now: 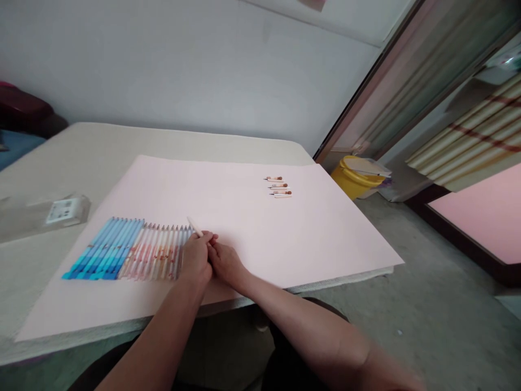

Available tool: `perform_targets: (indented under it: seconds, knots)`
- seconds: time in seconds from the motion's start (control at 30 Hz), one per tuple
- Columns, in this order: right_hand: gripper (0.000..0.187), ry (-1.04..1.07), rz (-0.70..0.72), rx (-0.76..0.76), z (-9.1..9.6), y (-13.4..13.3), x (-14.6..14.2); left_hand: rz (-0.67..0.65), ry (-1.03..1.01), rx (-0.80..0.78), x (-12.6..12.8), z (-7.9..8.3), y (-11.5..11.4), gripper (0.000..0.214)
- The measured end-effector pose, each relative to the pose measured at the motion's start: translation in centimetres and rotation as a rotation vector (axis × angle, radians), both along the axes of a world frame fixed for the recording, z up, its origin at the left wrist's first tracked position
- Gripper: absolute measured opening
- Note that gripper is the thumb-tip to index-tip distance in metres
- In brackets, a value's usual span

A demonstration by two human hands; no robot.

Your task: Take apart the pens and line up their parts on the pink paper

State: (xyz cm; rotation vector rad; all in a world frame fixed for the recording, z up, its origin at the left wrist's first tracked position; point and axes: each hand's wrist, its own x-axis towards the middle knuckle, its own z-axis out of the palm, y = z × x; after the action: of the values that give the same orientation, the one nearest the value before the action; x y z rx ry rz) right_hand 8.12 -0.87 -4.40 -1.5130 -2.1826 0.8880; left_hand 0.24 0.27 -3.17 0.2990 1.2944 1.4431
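Observation:
A slim pale pen (194,225) points up and to the left out of my hands, over the pink sheet (240,203). My left hand (196,256) is closed around it, beside the right end of a row of pens. My right hand (228,264) meets the left one at the pen's lower end, its fingers closed there; the fingertips partly hide one another. The row consists of several blue pens (108,247) at the left and several pale pens with reddish patterns (152,252), lying side by side, tips away from me. My left hand and forearm cover the row's right edge.
Three small brown-ended pieces with dark thin tips (280,186) lie with thin white sticks at the sheet's far right. A clear plastic bag with a white label (63,210) lies on the table at left. A yellow bucket (352,178) stands on the floor beyond the right edge.

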Motion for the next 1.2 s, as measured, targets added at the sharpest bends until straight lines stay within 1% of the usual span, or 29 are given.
perform_targets:
  seconds: [0.43, 0.77, 0.9, 1.2]
  knots:
    - [0.047, 0.013, -0.022, -0.025, 0.3, 0.01, -0.01, 0.002, -0.012, 0.012, -0.04, -0.31, 0.1, 0.014]
    - [0.044, -0.01, -0.011, -0.032, 0.63, 0.01, -0.01, 0.011, -0.034, -0.008, 0.04, 0.19, 0.02, 0.011]
    - [0.046, -0.024, 0.021, -0.014, 0.46, 0.05, 0.02, 0.01, -0.025, 0.003, 0.02, -0.06, 0.08, 0.011]
    - [0.046, -0.017, 0.0, -0.055, 0.61, 0.01, 0.08, -0.004, -0.004, 0.014, -0.02, -0.46, 0.09, 0.01]
